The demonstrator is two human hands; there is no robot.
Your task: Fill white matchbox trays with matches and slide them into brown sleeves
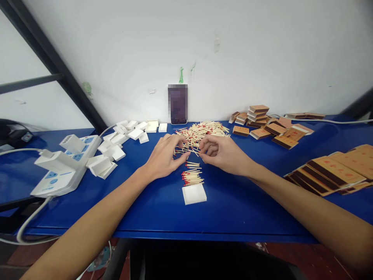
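My left hand [164, 157] lies half open, its fingertips resting on the matches [201, 132] heaped at the tabletop's [233, 210] middle back. My right hand [223, 153] is curled, thumb to fingers, pinching a few of them, probably so the heads stay level. A tidy row [192, 177] lies just nearer me, and a tray [194, 193] sits close beyond it toward the front edge. Spare trays [122, 140] crowd the left back and boxes [262, 124] the right back. The front strip stays bare for my forearms.

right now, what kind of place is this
Probably a small matchbox hand-packing bench: loose matches on a blue table, white inner trays at left, stacked brown sleeves at right.
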